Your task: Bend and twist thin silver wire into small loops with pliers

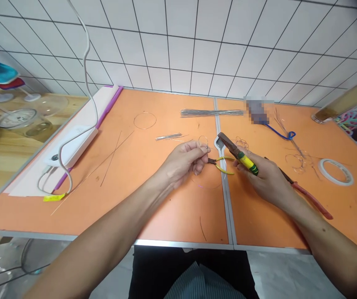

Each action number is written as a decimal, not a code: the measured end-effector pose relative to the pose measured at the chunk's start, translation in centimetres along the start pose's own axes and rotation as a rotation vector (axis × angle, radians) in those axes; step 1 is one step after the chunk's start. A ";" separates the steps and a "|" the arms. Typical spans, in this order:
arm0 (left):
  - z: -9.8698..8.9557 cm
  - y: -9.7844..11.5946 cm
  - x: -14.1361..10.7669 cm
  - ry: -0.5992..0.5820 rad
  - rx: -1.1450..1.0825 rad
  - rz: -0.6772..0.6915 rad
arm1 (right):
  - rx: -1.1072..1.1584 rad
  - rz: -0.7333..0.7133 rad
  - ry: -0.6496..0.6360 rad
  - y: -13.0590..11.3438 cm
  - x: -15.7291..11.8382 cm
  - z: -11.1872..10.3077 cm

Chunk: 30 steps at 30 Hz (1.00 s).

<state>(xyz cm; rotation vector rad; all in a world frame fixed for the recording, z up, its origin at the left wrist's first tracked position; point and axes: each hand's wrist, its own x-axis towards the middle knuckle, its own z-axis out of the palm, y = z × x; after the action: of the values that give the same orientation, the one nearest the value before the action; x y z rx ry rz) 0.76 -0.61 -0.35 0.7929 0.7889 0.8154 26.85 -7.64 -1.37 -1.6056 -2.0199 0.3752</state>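
Near the middle of the orange table [172, 216], my left hand [186, 162] pinches a thin wire [203, 139] that loops above its fingertips. My right hand [259, 172] is wrapped round pliers [240, 155] with a yellow and green handle; their dark jaws point up and left, a little to the right of my left fingertips. Between the hands, small yellow-handled pliers [225, 169] lie on the table. A pair with red handles [312, 199] lies partly behind my right forearm.
Bundles of thin rods [211, 113] and short wires [168, 136] lie beyond my hands. A white power strip [75, 151] with its cable is at left; a tape ring [336, 172], tangled wires and a glass jar [343, 101] are at right.
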 end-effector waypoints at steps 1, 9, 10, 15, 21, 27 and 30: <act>0.0 0.0 0.0 -0.001 0.000 -0.007 | 0.006 -0.011 0.000 0.1 0.0 0.1; -0.3 0.0 0.1 -0.018 -0.017 -0.020 | 0.017 -0.082 -0.001 1.0 -0.1 0.4; -0.3 0.0 0.1 -0.018 -0.017 -0.017 | 0.014 -0.092 0.000 1.1 -0.2 0.5; -0.3 -0.1 0.2 -0.002 -0.016 -0.019 | -0.041 -0.121 -0.024 1.6 -0.4 0.6; -0.1 0.0 0.2 0.018 -0.014 -0.036 | -0.146 -0.139 -0.051 1.9 -0.6 0.5; -0.6 -0.2 0.1 -0.053 -0.014 -0.013 | -0.105 -0.116 -0.031 1.6 -0.6 0.8; -0.9 -0.4 0.2 -0.074 -0.011 -0.005 | -0.003 -0.074 -0.011 1.2 -0.5 0.9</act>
<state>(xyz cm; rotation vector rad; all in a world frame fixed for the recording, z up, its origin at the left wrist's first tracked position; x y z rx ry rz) 0.27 -0.34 -1.13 0.8066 0.7195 0.7808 27.41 -7.77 -2.81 -1.5282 -2.0824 0.3540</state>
